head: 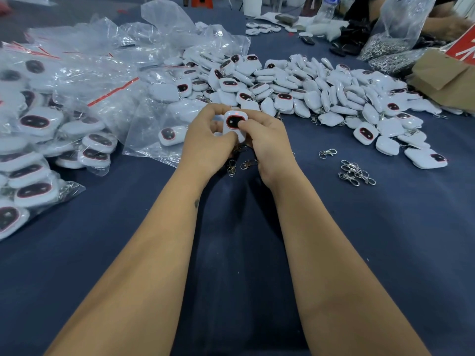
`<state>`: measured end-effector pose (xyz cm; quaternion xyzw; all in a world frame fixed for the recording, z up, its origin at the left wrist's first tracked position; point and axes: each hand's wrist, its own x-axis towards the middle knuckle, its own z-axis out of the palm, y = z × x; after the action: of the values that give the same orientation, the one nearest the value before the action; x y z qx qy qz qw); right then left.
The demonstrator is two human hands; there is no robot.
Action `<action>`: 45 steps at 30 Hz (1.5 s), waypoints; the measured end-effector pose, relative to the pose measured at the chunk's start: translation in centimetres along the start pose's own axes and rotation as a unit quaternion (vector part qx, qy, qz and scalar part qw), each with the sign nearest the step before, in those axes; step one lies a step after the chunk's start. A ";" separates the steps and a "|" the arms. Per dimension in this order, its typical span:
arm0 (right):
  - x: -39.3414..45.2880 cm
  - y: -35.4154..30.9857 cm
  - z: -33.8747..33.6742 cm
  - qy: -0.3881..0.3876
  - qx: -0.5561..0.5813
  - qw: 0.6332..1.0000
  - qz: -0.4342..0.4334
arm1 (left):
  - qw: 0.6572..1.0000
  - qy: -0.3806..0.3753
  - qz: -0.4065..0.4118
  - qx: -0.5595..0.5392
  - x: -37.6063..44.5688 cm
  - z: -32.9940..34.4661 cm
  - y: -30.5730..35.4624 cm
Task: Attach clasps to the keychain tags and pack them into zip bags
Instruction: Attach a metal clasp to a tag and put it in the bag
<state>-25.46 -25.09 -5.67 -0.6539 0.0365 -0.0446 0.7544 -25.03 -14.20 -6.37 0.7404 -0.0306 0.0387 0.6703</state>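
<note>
Both hands meet at the centre of the frame over the blue desk (359, 253), sharing one white keychain tag (234, 123), face up. The left hand (205, 140) braces it from the side while the right hand (264, 142) pinches its lower edge, fingers (244, 127) closed on it, probably steadying it to take a clasp. Loose clasps (356, 172) lie at centre right: a cluster too tangled to count, one apart, two below the hands. Unbagged tags (321, 91) heap beyond; filled zip bags (38, 140) crowd the left, uncountable.
</note>
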 end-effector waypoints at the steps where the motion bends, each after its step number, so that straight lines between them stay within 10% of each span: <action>1: 0.0 0.0 0.0 0.001 -0.007 1.000 -0.001 | 1.000 0.002 0.001 0.001 0.0 0.0 0.0; 45: -0.3 0.3 0.0 -0.050 -0.076 0.995 -0.042 | 0.999 0.007 -0.003 -0.046 0.1 -0.2 0.3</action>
<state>-25.76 -25.02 -5.94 -0.7116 -0.0252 -0.0405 0.7010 -25.01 -14.08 -6.04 0.7089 -0.0251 0.0407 0.7037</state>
